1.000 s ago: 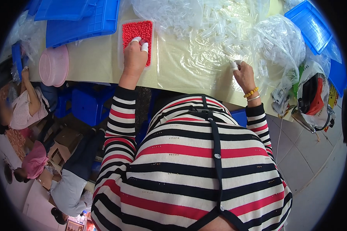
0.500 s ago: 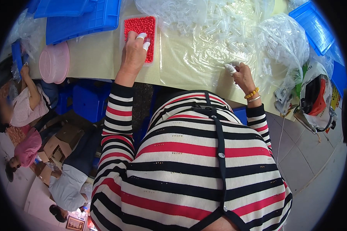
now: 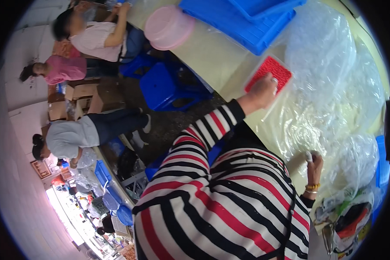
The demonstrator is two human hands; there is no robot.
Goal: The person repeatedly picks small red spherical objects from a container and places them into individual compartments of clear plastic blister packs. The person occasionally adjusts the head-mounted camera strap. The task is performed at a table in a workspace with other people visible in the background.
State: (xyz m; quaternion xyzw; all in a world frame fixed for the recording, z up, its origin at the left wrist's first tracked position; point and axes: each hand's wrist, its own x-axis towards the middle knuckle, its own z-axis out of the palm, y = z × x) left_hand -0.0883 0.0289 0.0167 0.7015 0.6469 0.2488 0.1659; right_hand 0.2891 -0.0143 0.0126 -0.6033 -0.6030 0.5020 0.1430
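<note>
My left hand [image 3: 264, 92] reaches over a translucent tub [image 3: 251, 81] filled with small red beads [image 3: 275, 67]. Its fingers are bent together at the beads, with white covers on the fingertips; whatever they pinch is too small to make out. My right hand [image 3: 315, 168] rests low over the plastic-covered table [image 3: 286, 134], well apart from the tub. Its thumb and fingers are drawn together, a white cover shows on one fingertip, and any small thing between them is hidden. A yellow bead bracelet [image 3: 312, 186] circles the right wrist.
Clear plastic bags [image 3: 320, 47] spread beyond the tub. Blue trays [image 3: 238, 26] and a pink basin [image 3: 169, 28] stand at the table's far left. An open bag [image 3: 353, 221] with red and black contents lies by my right arm. Blue stools [image 3: 160, 86] and several people occupy the left side.
The view has swung left and tilted, so the table appears slanted and more of the room shows. My left hand stays at the bead tub; my right hand stays over the plastic sheet.
</note>
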